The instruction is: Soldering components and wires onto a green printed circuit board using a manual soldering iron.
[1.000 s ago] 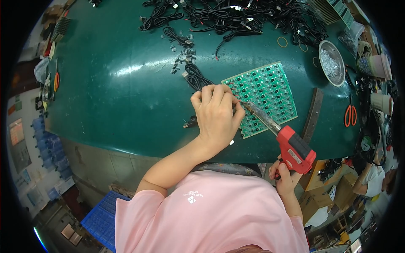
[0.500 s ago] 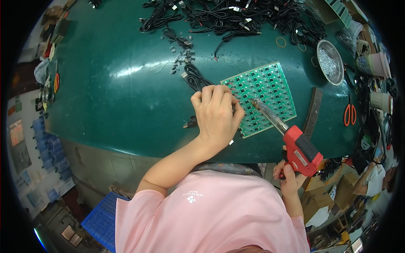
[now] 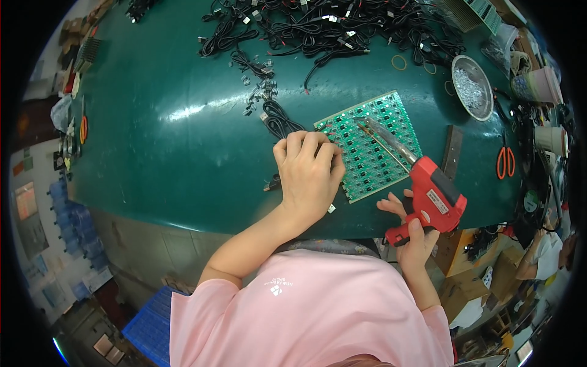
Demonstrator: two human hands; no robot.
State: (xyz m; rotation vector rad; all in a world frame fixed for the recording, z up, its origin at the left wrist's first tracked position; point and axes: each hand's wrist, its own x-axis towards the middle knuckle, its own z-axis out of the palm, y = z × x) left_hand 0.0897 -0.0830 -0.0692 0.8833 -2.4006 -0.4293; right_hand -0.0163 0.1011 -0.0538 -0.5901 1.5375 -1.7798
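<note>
The green circuit board panel (image 3: pixel 385 110), covered in rows of small black parts, lies in front of me. At its left edge, my left hand (image 3: pixel 309 174) is closed in a pinch on a black USB cable (image 3: pixel 281 119), whose coil shows beyond my knuckles; the fingertips hide the held part. Small red wire ends show by the fingers. My right hand (image 3: pixel 417 241) holds a red soldering gun (image 3: pixel 435 196) by its handle, with some fingers stretched away from the grip. The gun's metal tip reaches over the upper middle of the board; contact cannot be made out.
Black cables (image 3: pixel 293 30) are heaped at the far side. Small metal parts (image 3: pixel 262 92) are scattered left of the board. To the right are a metal bowl (image 3: pixel 472 88) of small clear pieces, a dark flat bar (image 3: pixel 452 151) and orange-handled scissors (image 3: pixel 505 162).
The soldering gun's tip has moved up and left, away from my left fingertips. My right fingers have spread from the handle. My left hand stays nearly in place at the board's edge.
</note>
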